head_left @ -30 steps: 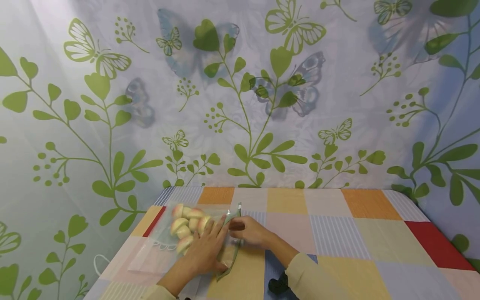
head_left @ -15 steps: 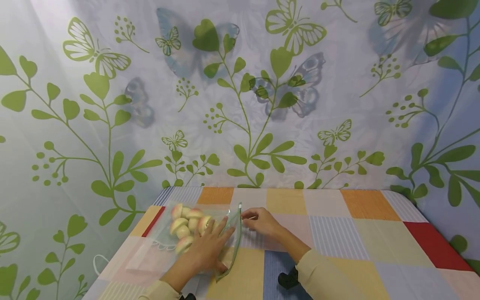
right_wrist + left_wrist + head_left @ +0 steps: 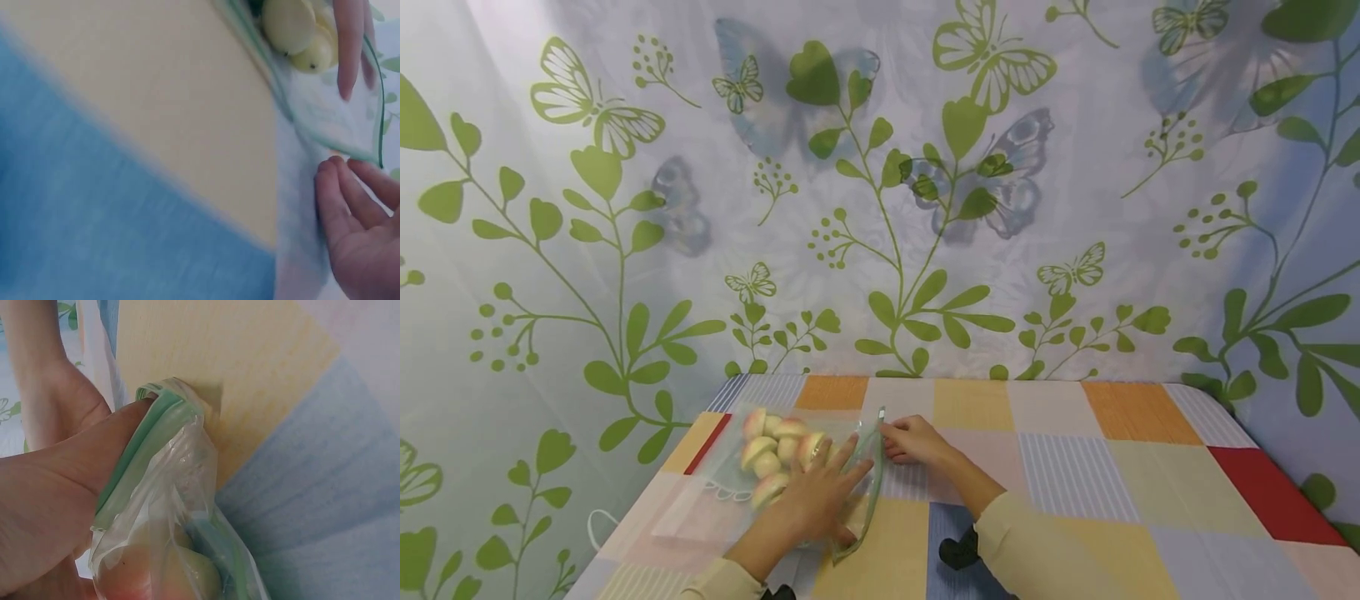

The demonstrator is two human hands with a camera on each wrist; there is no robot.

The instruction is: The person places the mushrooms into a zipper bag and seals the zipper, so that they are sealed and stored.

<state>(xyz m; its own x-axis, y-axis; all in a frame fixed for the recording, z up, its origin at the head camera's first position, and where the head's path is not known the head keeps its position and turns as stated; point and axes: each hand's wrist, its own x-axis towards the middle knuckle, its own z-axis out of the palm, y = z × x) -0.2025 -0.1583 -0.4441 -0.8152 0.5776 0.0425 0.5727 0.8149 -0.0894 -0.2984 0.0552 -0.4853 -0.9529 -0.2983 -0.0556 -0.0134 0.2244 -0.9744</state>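
A clear zip bag (image 3: 859,500) with a green seal strip lies on the table, holding several rounded yellow-and-pink fruits (image 3: 767,454), perhaps imitation ones. My left hand (image 3: 820,500) rests spread on the bag beside the fruits. In the left wrist view its thumb (image 3: 119,434) reaches under the green strip at the bag's mouth. My right hand (image 3: 913,442) is at the far part of the green edge, its fingers bent and pinching the rim. From the right wrist, the fingertips (image 3: 328,172) meet that edge; the exact contact is partly hidden.
A patchwork cloth (image 3: 1060,475) covers the table. Behind it hangs a curtain (image 3: 880,208) with leaves and butterflies. A white loop (image 3: 598,529) sticks out at the table's left edge. A dark object (image 3: 958,550) sits by the right sleeve.
My right hand has moved right from over the bag's mouth to its far green edge, and its fingers have closed in there. The left hand stays on the bag with fingers spread.
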